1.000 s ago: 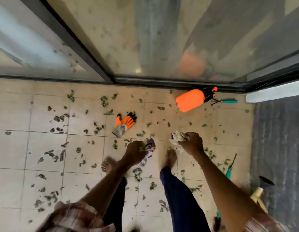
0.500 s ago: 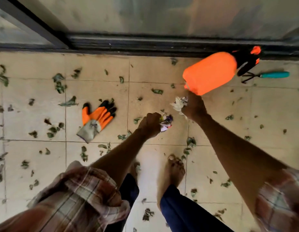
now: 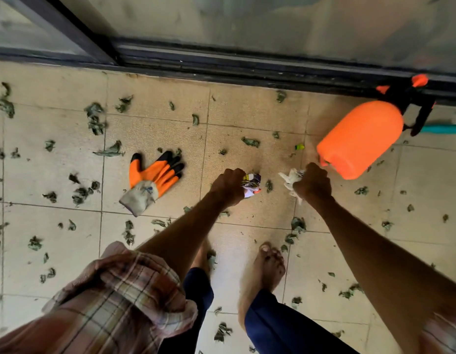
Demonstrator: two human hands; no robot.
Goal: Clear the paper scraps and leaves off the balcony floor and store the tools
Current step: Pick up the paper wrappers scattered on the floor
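A crumpled, colour-printed paper scrap (image 3: 251, 185) is gripped in the curled fingers of the left hand (image 3: 228, 186) at the centre of the frame, and a wad of white paper scraps (image 3: 289, 180) is clenched in the fist of the right hand (image 3: 312, 186) just to its right. Dried green leaves (image 3: 95, 121) are scattered across the beige tiled balcony floor (image 3: 247, 111) on every side. An orange-and-black work glove (image 3: 152, 180) is laid flat left of centre, near the left hand but apart from it. At the upper right, an orange pressure sprayer (image 3: 359, 139) is tipped on its side, its base close to the right hand; whether the two touch cannot be told. A teal tool handle (image 3: 441, 129) is partly hidden behind the sprayer's black head at the right edge. A dark sliding-door track (image 3: 247, 65) is seen along the top, a rolled plaid sleeve (image 3: 124, 290) at the lower left, and a bare foot (image 3: 262, 272) on the tiles below centre.
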